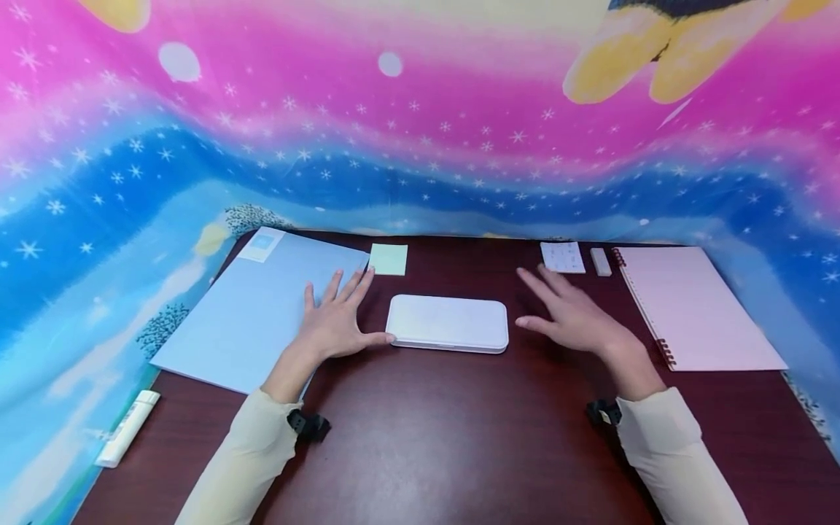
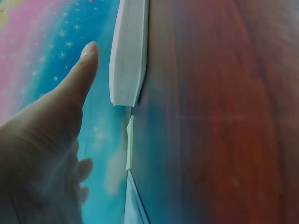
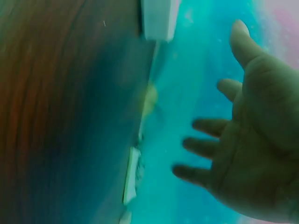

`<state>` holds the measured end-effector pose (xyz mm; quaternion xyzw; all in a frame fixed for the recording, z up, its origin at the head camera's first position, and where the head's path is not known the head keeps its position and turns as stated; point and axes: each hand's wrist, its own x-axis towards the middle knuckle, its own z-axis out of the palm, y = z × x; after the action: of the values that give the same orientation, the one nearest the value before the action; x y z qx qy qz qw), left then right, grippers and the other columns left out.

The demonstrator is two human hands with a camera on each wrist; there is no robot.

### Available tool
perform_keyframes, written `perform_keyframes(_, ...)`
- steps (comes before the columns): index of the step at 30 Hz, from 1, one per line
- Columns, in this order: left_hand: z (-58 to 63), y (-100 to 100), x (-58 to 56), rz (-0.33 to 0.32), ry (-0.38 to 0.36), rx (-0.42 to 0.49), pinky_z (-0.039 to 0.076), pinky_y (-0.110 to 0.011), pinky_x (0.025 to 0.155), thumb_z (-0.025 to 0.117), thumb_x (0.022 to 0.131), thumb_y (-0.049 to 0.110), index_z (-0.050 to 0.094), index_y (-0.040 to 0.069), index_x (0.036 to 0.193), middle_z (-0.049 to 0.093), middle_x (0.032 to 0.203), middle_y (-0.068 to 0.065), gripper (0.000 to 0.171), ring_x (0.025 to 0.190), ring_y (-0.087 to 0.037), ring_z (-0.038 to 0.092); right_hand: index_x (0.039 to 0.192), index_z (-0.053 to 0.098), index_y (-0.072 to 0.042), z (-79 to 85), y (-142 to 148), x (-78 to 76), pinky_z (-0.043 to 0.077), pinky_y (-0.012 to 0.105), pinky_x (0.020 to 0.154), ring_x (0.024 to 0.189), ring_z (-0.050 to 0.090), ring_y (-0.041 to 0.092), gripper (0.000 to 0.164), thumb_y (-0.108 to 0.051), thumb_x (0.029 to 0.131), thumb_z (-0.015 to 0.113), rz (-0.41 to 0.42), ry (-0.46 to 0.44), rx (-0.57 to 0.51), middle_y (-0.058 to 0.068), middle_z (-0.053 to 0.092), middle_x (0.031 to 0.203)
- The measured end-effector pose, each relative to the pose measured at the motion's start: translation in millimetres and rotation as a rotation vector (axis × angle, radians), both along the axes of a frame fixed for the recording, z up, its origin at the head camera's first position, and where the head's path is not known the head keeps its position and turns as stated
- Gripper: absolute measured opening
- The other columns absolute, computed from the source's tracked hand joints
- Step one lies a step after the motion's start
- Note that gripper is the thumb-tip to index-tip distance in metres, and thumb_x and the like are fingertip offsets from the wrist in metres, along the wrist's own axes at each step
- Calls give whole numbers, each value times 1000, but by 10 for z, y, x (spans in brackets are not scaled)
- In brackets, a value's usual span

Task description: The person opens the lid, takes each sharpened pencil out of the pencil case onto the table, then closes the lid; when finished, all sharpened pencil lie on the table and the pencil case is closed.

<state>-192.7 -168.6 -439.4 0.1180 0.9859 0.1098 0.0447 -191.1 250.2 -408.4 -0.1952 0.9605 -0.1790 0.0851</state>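
A white rectangular case (image 1: 448,322) with rounded corners lies closed on the dark wooden table between my two hands. To its left is my left hand (image 1: 336,321), fingers spread and straight, its thumb tip close to the case's left end; whether it touches cannot be told. My right hand (image 1: 569,310) hovers off the case's right end, fingers extended and holding nothing. In the left wrist view the case (image 2: 130,51) stands out beyond the thumb. The right wrist view shows the spread fingers of the right hand (image 3: 257,135), with the case end (image 3: 159,21) near the top.
A light blue folder (image 1: 230,313) lies at left, partly under the left hand. Behind are a green sticky note (image 1: 389,259), a white note (image 1: 563,258) and an eraser (image 1: 600,262). A pink spiral notebook (image 1: 698,310) lies right, a white stick-shaped item (image 1: 127,429) at the left edge.
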Motion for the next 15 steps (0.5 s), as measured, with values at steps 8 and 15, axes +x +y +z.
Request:
perform_keyframes(8, -50, 191, -86, -63, -191, 163, -6, -77, 117, 80, 66, 76, -14, 33, 162, 21, 171, -4, 141, 159, -37, -5, 163, 21, -29, -124, -435, 3, 39, 58, 116, 155, 27, 36, 96, -58, 88, 72, 175, -84, 46, 13, 18, 170)
perform_keyframes(15, -88, 279, -126, -141, -228, 195, -3, -72, 121, 84, 71, 64, -1, 28, 165, 22, 170, -6, 132, 160, -28, 6, 162, 27, -27, -202, -657, -38, 40, 57, 116, 151, 35, 35, 95, -50, 85, 78, 224, -36, 108, 14, 29, 167)
